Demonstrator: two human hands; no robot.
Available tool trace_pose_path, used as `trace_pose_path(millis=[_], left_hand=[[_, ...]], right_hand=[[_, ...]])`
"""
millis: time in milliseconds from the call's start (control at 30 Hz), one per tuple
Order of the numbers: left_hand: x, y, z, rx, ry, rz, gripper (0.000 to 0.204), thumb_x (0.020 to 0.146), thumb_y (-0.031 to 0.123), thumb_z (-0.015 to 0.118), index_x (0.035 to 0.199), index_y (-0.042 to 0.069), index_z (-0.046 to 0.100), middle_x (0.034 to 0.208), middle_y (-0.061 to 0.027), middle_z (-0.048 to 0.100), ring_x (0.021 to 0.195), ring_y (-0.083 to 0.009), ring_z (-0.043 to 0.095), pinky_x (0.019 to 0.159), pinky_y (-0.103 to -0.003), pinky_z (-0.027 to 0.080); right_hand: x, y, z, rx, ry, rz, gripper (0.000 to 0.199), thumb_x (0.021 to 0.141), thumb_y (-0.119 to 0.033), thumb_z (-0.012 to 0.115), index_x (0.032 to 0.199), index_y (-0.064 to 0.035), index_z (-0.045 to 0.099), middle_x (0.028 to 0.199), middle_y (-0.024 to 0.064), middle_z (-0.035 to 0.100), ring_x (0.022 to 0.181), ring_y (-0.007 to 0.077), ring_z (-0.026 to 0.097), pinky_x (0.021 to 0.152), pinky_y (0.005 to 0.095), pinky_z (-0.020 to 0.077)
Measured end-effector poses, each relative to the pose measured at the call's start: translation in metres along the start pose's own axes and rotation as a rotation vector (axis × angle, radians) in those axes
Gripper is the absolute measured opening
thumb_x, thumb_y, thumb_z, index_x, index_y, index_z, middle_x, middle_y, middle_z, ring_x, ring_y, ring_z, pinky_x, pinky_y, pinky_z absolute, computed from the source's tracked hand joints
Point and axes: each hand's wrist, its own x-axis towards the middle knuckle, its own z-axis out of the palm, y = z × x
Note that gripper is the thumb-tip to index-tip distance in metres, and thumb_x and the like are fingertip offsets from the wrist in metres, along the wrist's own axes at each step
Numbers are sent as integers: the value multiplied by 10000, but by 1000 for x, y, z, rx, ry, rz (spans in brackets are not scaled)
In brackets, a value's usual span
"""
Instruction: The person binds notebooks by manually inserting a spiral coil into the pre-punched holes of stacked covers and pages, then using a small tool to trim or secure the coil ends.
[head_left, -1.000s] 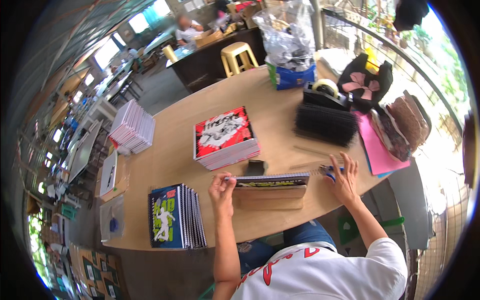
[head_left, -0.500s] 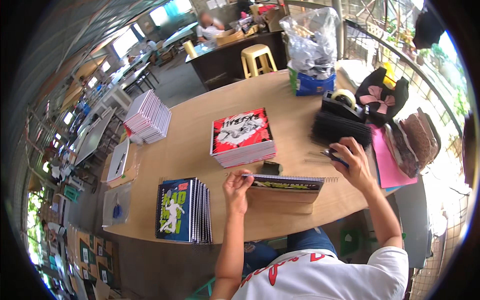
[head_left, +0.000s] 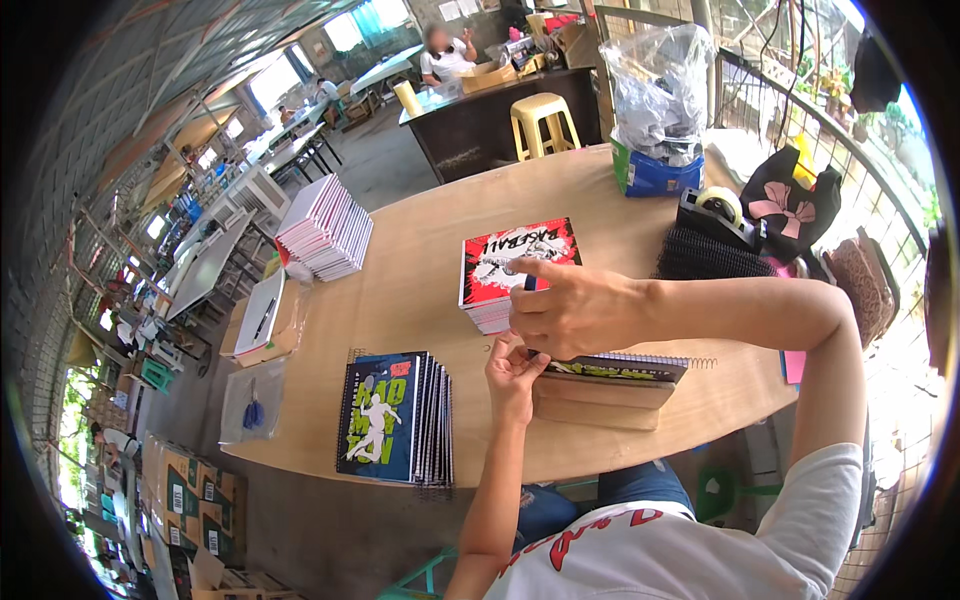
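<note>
A spiral notebook (head_left: 625,369) stands on edge at a wooden block (head_left: 600,402) near the table's front edge. Its wire coil (head_left: 700,363) runs along the top and pokes out past the right end. My left hand (head_left: 512,382) pinches the notebook's left end, by the coil. Above it, my right hand (head_left: 580,312) is closed around dark-blue-handled pliers (head_left: 531,285); their tip reaches down near my left fingertips and is mostly hidden. Just beyond both hands lies a stack of red-covered notebooks (head_left: 520,250), partly covered by the right hand.
Blue spiral notebooks (head_left: 385,415) are stacked at the front left, with white-edged pads (head_left: 325,230) behind. Far right hold a tape dispenser (head_left: 715,215), black coils (head_left: 705,255) and a bag-filled box (head_left: 660,170). Scissors (head_left: 254,412) lie on plastic at left. A person (head_left: 447,62) sits beyond.
My right hand has swung left with the pliers, from beyond the coil's right end to the left end beside my left hand. My left hand still pinches the notebook. The view has shifted slightly.
</note>
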Motion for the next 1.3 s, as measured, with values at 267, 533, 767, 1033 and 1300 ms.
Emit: trace_pose_path(millis=[267, 533, 767, 1033, 1300], left_hand=[[-1, 4, -8, 155, 61, -4, 625, 810, -87, 781, 1365, 26, 517, 901, -52, 681, 873, -108, 648, 834, -261, 537], [-17, -19, 17, 573, 209, 349, 205, 998, 162, 645, 1146, 22, 622, 875, -11, 657, 855, -106, 627, 777, -280, 517], [59, 200, 74, 1108, 223, 829, 250, 1093, 265, 433, 1027, 50, 543, 859, -113, 644, 752, -240, 617, 711, -384, 484], [63, 209, -96, 1926, -411, 77, 173, 1038, 260, 462, 1037, 115, 556, 857, -159, 677, 864, -400, 669, 793, -496, 491], [52, 154, -150, 1904, -374, 189, 143, 990, 238, 540, 1093, 154, 593, 1158, -75, 585, 1150, -298, 524, 949, -484, 393]], right_hand=[[7, -16, 2, 6, -282, 23, 63, 716, -271, 721, 698, -212, 731, 898, -17, 692, 938, 180, 666, 904, 463, 483], [-57, -19, -12, 463, 79, 926, 270, 766, -231, 815, 995, -108, 740, 941, 93, 685, 931, 301, 666, 766, 421, 561], [-134, -43, -24, 438, 292, 1280, 265, 767, -132, 813, 986, -36, 699, 905, 130, 655, 853, 345, 658, 756, 409, 530], [-214, -182, 43, 416, 11, 1340, 415, 648, -114, 844, 1018, -35, 674, 1016, 145, 606, 978, 354, 554, 862, 473, 472], [-215, -193, 47, 352, -46, 1334, 532, 671, -199, 839, 1153, -40, 678, 1163, 172, 578, 1086, 369, 551, 941, 477, 461]])
